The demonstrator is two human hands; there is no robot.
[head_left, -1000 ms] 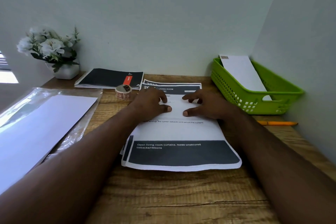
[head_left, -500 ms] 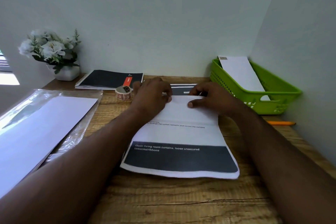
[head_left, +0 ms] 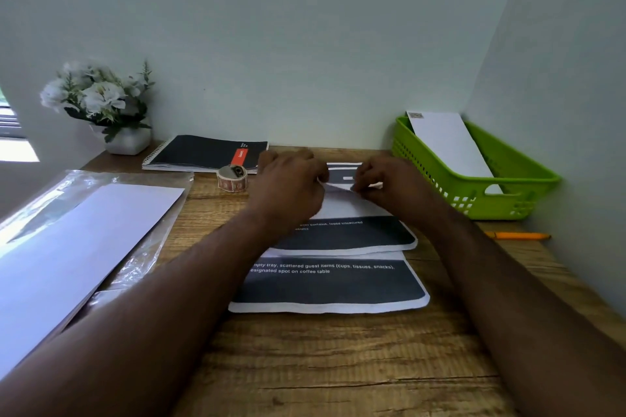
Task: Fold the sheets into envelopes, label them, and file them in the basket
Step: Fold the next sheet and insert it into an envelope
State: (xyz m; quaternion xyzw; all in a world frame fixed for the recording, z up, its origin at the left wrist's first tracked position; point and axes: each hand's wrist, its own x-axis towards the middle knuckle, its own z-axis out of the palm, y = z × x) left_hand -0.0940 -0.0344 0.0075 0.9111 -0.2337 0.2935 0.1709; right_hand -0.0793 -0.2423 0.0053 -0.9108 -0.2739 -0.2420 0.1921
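While both pinch it, sheet [head_left: 352,205] lies between left hand [head_left: 288,184], right hand [head_left: 389,186].

Bare desk [head_left: 338,366] nearside; basket [head_left: 474,186] right, tape roll [head_left: 232,178] left

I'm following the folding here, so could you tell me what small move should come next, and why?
Probably press the fold flat. The left hand and right hand pinch the top sheet by its raised far edge, doubled toward the person but not yet creased.
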